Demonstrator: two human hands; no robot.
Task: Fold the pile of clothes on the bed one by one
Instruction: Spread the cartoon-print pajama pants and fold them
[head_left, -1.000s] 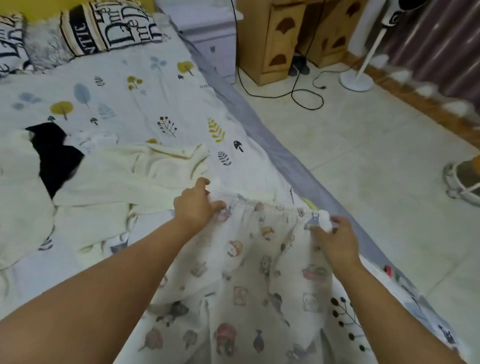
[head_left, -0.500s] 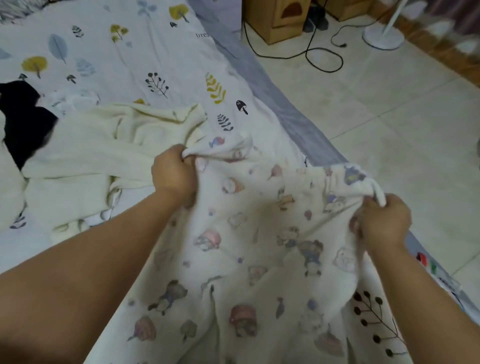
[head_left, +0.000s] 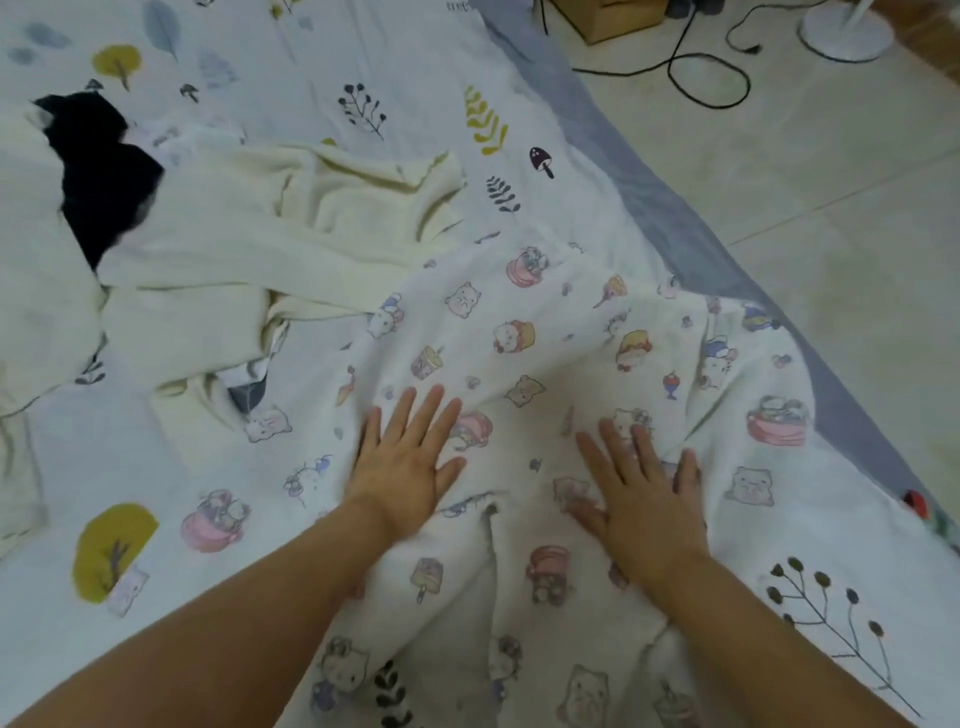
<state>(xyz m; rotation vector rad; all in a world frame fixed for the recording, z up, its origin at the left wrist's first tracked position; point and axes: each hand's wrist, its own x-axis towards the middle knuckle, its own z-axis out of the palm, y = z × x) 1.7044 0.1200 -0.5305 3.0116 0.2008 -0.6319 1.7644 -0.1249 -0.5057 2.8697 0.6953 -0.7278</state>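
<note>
From my remote station I find the task at an early stage. The cartoon-print garment (head_left: 571, 374), white with small animal and cake figures, lies spread on the bed sheet (head_left: 291, 67) near the bed's floor-side edge, wrinkled and, as far as I can judge, not yet folded.

The left hand (head_left: 402, 465) rests flat on it, fingers straight and slightly spread. The right hand (head_left: 641, 486), just beside the left on the same cloth, lies flat likewise, fingers apart. Neither grips anything; I judge this to be smoothing ahead of a first fold.

Outstanding items: a cream garment (head_left: 270, 234) lies crumpled beyond the cartoon-print garment, touching its far-left edge, and a black garment (head_left: 98, 161) sits further out past the cream one. I see no finished folded stack in view.
</note>
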